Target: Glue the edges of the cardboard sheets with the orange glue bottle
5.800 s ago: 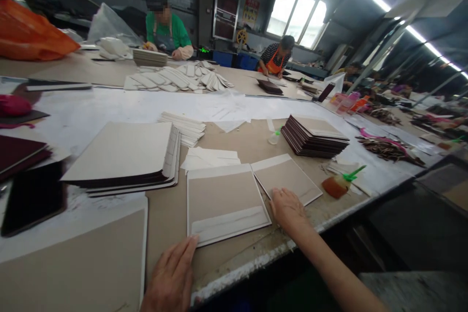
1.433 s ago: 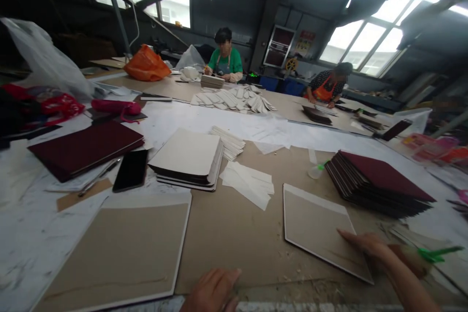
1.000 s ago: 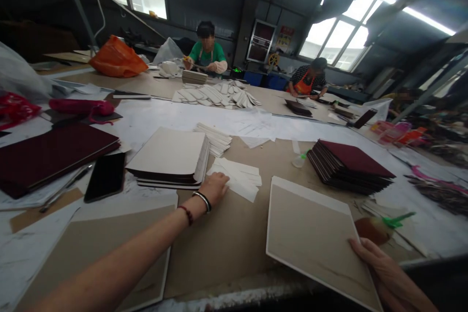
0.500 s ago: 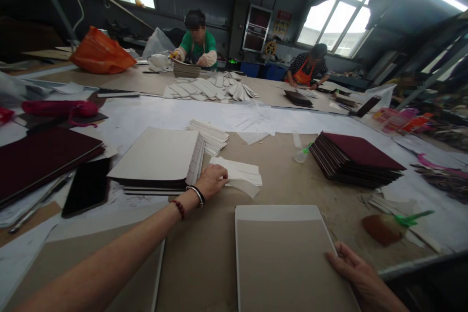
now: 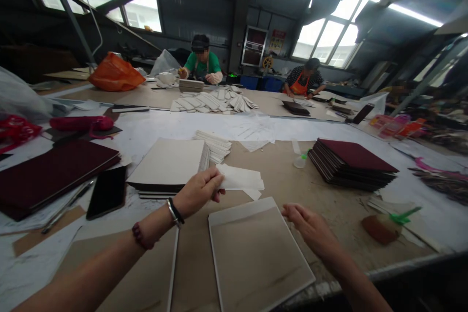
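My left hand (image 5: 203, 186) is closed, thumb against fingers, on one end of a white paper strip (image 5: 239, 178). Another pale slip (image 5: 252, 194) lies under it. In front of me a grey-brown cover panel (image 5: 258, 253) with white borders lies turned at an angle on the table. Beside its upper right edge is my right hand (image 5: 303, 219), with its fingers curled together; whether they touch the panel or hold anything is hidden. A second similar panel (image 5: 146, 263) lies partly beneath my left forearm.
A stack of white boards (image 5: 170, 161) and loose white strips (image 5: 215, 145) stand beyond my left hand. Maroon covers are stacked at right (image 5: 358, 156) and left (image 5: 58, 168). A phone (image 5: 107, 192), a small bottle (image 5: 300, 160) and a brown glue bottle (image 5: 382, 228) lie around. Two people work across the table.
My left hand has drawn back slightly, lifting the end of the paper strip. My right hand has moved up and left from the panel's side; the panel has shifted left and turned.
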